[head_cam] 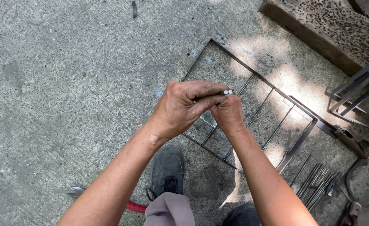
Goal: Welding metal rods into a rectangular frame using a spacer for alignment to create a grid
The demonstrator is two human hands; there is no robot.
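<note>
At the bottom edge of the frame, a grey trouser knee [170, 209] and two dark shoes, the left shoe [167, 169] laced and in full view, the other shoe [242, 216] only a toe at lower centre. Beside the left shoe, toward lower left, a cutting tool with red handles [130, 206] flat on the concrete floor [58, 83], partly hidden by the forearm. At lower right, a loose bundle of thin metal rods [316, 184] on the floor, with a dark cable [350, 180] curling just beyond. Mid-frame, both hands together above the floor: left hand [184, 106] curled over, fingers and thumb pinched on a short pair of metal rods [226, 91], cut ends bright and poking out to the right; right hand [228, 113] tucked beneath and against the left, fingers closed up toward the same rods, exact grip hidden by the left hand. Directly below the hands, a rectangular metal frame [251, 71] with thin cross bars, flat on the floor, its near left part covered by hands and wrists. Right of that, at the frame's far corner, a worn brown tool [351, 140]. Further back at the right edge, another welded bar frame [356, 98], cut off by the border. In the upper right corner, a heavy pitted wooden block [327, 29]. At top centre, a small dark metal scrap [134, 8].
</note>
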